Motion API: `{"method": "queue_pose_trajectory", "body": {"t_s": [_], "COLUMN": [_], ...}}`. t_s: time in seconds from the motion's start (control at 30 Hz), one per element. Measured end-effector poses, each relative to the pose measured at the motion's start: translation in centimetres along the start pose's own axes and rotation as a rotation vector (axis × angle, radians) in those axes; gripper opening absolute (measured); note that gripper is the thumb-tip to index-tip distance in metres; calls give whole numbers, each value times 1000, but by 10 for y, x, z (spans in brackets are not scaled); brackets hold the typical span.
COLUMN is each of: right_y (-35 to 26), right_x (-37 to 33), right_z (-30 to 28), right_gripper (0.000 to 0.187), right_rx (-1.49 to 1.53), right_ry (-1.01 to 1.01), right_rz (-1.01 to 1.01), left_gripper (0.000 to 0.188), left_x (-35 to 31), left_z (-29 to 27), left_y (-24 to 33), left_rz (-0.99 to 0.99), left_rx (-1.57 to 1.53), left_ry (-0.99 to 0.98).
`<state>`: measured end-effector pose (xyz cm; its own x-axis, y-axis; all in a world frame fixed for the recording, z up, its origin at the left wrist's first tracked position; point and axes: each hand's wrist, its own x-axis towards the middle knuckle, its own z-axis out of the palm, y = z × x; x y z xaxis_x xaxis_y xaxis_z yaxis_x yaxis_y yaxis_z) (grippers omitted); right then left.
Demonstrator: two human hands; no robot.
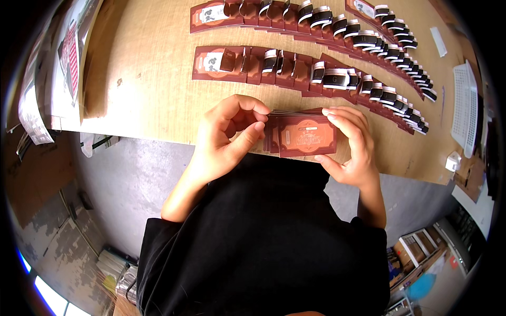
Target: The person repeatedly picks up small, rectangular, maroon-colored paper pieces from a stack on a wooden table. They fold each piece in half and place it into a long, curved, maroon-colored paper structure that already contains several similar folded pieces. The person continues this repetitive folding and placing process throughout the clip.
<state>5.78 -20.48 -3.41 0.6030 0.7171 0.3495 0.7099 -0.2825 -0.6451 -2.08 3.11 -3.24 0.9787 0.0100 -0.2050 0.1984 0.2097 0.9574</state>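
A stack of dark-red printed cards (pixel 307 138) lies at the table's near edge, its layers slightly fanned toward the left. My right hand (pixel 354 138) grips its right end, with fingers along the far edge and thumb at the near corner. At the stack's left end, my left hand (pixel 232 129) is curled, thumb and index finger drawn close together. The index fingertip meets the far left corner; whatever is between those fingers is too small to make out. Beyond both hands runs an overlapping row of similar red cards (pixel 253 66) with black and white curled strips standing on them.
Farther back lies another long row of cards (pixel 290 21), and a third row (pixel 363 9) begins at the far right. A white plastic basket (pixel 464 108) stands at the table's right side, near a small white object (pixel 453 161). Paper-like sheets (pixel 66 68) stand at the left.
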Motion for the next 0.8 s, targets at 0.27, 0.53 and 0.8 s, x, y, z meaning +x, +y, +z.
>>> {"method": "queue_pose_trajectory", "body": {"t_s": [0.27, 0.53, 0.8], "right_y": [-16, -50, -45], "right_x": [14, 24, 21], "right_z": [-6, 4, 11], "right_gripper": [47, 48, 32], "right_rx": [-88, -411, -218], "right_ry": [221, 378, 462], "right_rz": [-172, -37, 36], "left_gripper": [24, 19, 8], "left_x": [0, 9, 13], "left_z": [14, 38, 45], "left_y": [12, 11, 17], "left_rz": [-80, -4, 154], "left_rx": [-306, -465, -62], "left_ry": [-208, -306, -249]}}
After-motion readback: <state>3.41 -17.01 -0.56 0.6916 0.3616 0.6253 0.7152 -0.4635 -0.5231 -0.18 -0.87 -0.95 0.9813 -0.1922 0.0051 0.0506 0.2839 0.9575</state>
